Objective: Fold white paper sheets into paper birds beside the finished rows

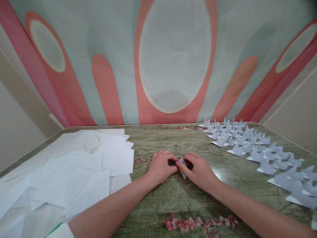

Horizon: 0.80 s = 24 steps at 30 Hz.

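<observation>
A small piece of folded white paper (183,169) is held up between my two hands over the middle of the table. My right hand (198,168) pinches it, with the thumb across its near face. On the other side, my left hand (162,165) has its thumb and index fingertips closed at the paper's left edge. Part of the paper is hidden behind my right thumb and fingers. Several folded white paper cranes (237,150) stand in rows to the right of my right hand.
Loose white paper sheets (71,175) overlap in a wide pile on the left. The wood-patterned table (148,211) bears printed pink flowers (183,223). A patterned backdrop (174,59) rises behind the table's far edge.
</observation>
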Each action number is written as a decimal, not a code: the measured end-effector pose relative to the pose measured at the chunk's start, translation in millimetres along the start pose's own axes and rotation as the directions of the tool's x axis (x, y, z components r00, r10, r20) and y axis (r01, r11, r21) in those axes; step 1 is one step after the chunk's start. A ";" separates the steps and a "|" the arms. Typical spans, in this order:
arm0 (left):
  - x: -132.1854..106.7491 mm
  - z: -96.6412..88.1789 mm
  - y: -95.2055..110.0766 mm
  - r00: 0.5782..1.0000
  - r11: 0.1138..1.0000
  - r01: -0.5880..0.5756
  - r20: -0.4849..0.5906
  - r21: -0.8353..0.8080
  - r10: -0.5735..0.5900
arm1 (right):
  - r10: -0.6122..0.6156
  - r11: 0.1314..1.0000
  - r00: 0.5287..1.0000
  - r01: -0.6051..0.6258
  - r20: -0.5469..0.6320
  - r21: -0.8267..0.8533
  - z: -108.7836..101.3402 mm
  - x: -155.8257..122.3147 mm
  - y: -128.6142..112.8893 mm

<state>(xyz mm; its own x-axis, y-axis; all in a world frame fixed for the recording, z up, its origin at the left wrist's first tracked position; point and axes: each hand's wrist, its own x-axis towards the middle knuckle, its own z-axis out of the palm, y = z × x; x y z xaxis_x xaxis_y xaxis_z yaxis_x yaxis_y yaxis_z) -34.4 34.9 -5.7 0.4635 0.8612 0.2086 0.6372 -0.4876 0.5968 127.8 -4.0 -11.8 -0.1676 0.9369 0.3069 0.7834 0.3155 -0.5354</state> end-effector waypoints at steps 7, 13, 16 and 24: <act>-1.0 0.5 -0.6 1.000 1.000 -0.012 -0.001 0.004 0.012 | -0.034 0.999 0.999 0.034 -0.022 0.007 3.1 0.4 5.6; -1.8 1.0 -2.2 1.000 1.000 -0.008 0.002 -0.014 0.008 | -0.050 0.997 0.999 0.051 -0.023 0.051 3.6 2.1 9.0; -2.1 1.5 -2.9 1.000 1.000 -0.012 -0.001 -0.023 0.012 | -0.062 0.996 0.998 0.063 -0.016 0.065 3.2 2.8 10.2; -2.5 2.6 -4.9 1.000 1.000 -0.020 -0.005 -0.012 0.020 | -0.140 0.979 0.989 0.146 -0.055 0.140 0.9 3.0 13.1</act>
<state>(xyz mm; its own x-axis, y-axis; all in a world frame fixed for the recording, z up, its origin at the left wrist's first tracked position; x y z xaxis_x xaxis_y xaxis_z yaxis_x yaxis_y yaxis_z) -37.0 34.8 -11.2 0.4729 0.8520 0.2248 0.6205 -0.5032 0.6015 137.1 3.0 -18.6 -0.2426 0.8739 0.4212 0.6592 0.4670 -0.5894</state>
